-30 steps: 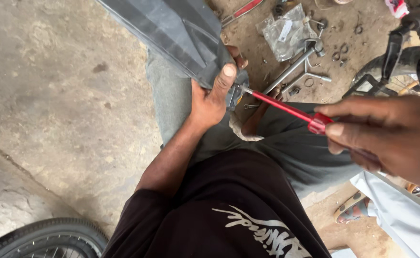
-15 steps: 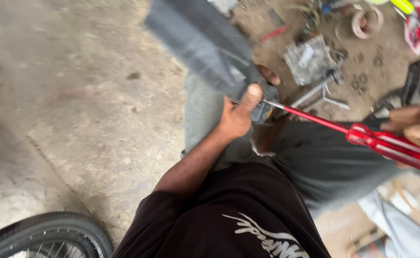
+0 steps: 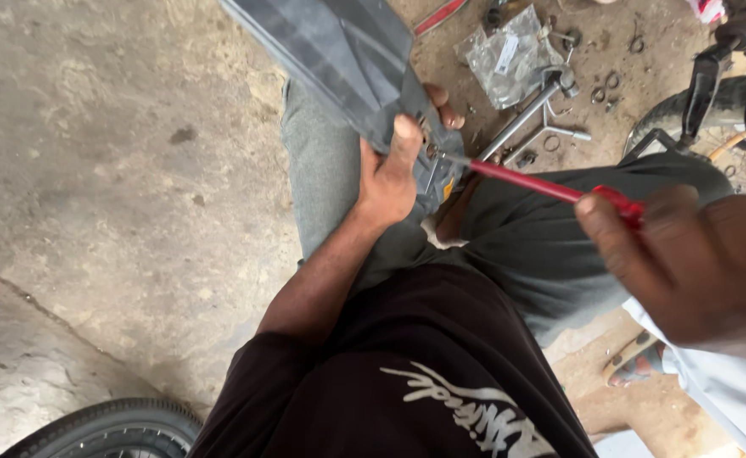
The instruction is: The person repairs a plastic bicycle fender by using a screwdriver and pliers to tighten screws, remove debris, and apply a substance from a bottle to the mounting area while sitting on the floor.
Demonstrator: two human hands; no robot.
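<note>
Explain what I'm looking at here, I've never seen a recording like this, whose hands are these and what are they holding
There is no machine here. One camera sits on a person's head and looks down, so you see their own black shirt, lap and two bare hands. The left hand closes its grip on a long dark grey panel, pressing it down with the thumb. The right hand holds a red-handled screwdriver whose tip meets the panel's lower end. On the dirt floor beyond lie a clear bag of small parts, a metal wrench and loose washers. Bicycle tyres show at the edges.
</note>
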